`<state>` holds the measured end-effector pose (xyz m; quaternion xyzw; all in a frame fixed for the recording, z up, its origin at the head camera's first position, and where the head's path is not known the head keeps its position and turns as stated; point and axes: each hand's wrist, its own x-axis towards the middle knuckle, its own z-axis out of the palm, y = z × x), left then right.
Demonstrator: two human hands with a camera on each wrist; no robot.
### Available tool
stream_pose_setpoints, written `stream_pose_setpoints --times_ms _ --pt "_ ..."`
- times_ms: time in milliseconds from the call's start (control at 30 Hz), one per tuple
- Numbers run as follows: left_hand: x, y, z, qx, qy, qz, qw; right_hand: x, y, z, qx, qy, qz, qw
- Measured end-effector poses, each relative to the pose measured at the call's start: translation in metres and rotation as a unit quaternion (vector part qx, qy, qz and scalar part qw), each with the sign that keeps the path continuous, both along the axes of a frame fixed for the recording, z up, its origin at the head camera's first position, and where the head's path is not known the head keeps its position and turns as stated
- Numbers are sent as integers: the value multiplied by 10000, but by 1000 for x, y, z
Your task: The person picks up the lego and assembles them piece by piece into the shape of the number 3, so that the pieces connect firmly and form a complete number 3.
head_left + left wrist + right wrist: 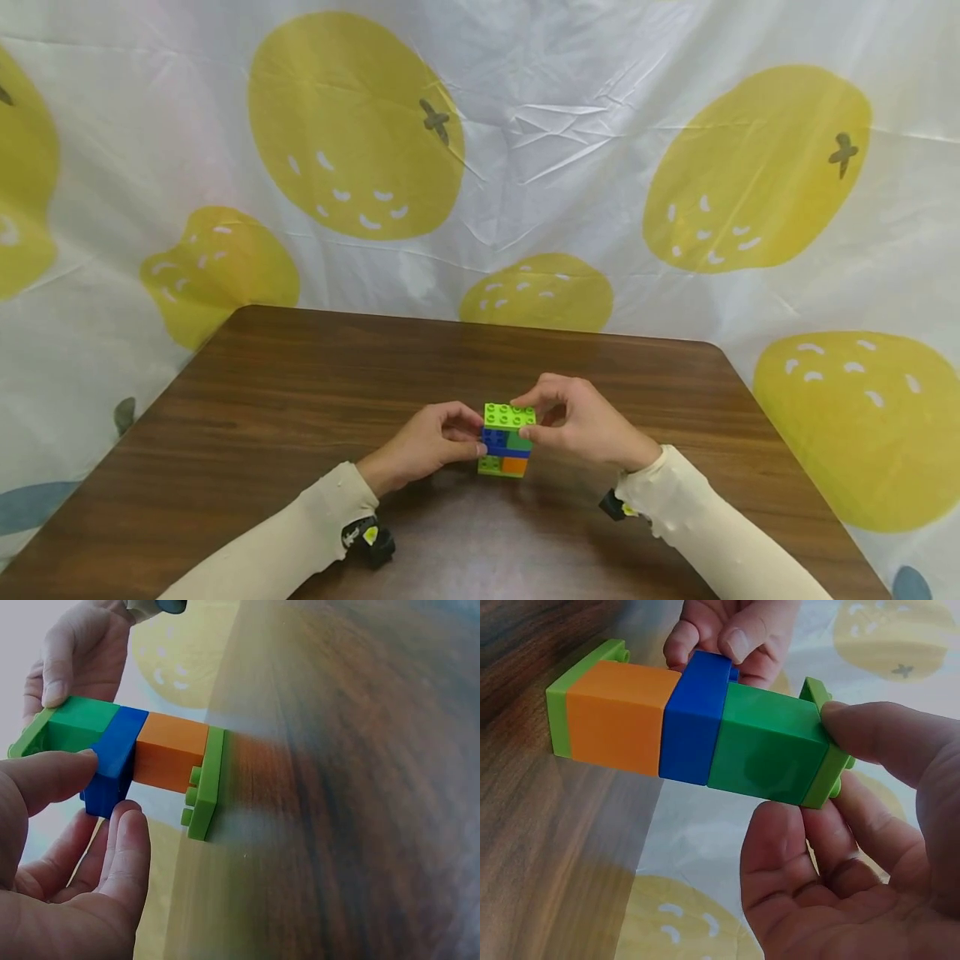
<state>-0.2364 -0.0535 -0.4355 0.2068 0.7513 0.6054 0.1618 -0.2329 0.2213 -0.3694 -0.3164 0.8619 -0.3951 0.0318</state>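
A stack of toy building bricks stands on the brown table near its middle. Its bottom is a lime green plate [213,780] with bare studs on one side, and an orange brick [619,716] sits on the other side. Above lies a blue brick [116,757], then a green brick [769,742], with a second lime plate [501,414] on top. My left hand [422,446] pinches the blue brick between thumb and fingers. From the right, my right hand [585,421] holds the top lime plate, thumb on the near side and fingers on the far side.
The dark brown wooden table [315,375] has rounded far corners. Behind it hangs a white curtain [555,158] with yellow fruit prints. Small black devices are strapped at the left wrist [369,537] and right wrist [615,505].
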Motion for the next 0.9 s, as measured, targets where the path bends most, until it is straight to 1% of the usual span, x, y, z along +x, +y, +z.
stream_pose_setpoints --times_ms 233,600,733,900 --pt "0 -1 -1 24 -71 -7 10000 -1 1 -4 -7 -34 -25 10000" --pt "-1 0 0 -14 28 -22 10000 -1 3 -8 -197 -168 -30 9997" --pt "0 1 0 -37 41 5 10000 0 3 -12 -276 -58 -41 9996" --pt "0 0 0 -47 98 17 9999 1 3 -16 -459 -46 -24 9989"
